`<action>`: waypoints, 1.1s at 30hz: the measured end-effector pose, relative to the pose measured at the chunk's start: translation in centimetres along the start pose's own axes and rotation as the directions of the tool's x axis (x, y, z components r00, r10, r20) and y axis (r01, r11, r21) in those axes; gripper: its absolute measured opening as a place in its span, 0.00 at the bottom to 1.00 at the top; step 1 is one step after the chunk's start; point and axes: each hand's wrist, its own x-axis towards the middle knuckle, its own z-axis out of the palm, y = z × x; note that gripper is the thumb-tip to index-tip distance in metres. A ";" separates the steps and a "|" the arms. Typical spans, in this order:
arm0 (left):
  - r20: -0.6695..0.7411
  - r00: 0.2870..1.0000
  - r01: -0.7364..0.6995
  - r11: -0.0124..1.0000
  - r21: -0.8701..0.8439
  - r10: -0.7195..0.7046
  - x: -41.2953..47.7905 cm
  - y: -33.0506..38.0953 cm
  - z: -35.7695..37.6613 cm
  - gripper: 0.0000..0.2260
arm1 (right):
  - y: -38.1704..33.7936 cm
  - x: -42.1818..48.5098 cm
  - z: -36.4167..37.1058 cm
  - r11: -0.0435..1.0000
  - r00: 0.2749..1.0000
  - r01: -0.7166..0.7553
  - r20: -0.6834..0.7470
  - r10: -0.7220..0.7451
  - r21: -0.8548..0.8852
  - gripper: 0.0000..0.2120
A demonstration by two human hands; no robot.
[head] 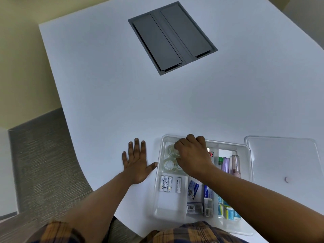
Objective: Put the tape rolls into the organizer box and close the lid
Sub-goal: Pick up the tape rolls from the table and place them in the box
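A clear plastic organizer box (158, 172) lies open on the white table near me. In its far-left compartment sit clear tape rolls: one (169, 165) lies flat toward the front, another (171, 149) behind it is partly under my fingers. My right hand (192, 155) hovers over that compartment with fingers curled down onto the tape rolls; what the fingertips hold is hidden. My left hand (136, 163) rests flat on the table just left of the box, fingers spread, thumb touching its left wall. The clear lid (280, 163) lies flat to the right of the box.
Other compartments hold white batteries (165, 183), small blue-and-white boxes (193, 188) and pink and green items (228, 164). A grey recessed cable hatch (172, 38) sits in the far middle of the table. The table's curved edge runs at the left, with grey floor below.
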 end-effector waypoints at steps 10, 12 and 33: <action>0.011 1.000 0.004 1.000 0.001 -0.004 -0.1 0.1 -0.1 0.41 | -1.0 0.9 1.0 0.995 0.995 0.099 -0.025 -0.100 -0.032 0.12; 0.009 1.000 -0.001 1.000 0.001 0.001 -0.1 0.1 -0.1 0.40 | -1.0 1.0 1.1 0.993 0.994 0.105 0.025 -0.104 -0.054 0.12; 0.004 1.000 0.001 1.000 -0.010 -0.001 -0.2 0.3 -0.2 0.41 | -2.1 -0.2 1.0 0.978 0.995 -0.090 -0.025 0.097 0.187 0.15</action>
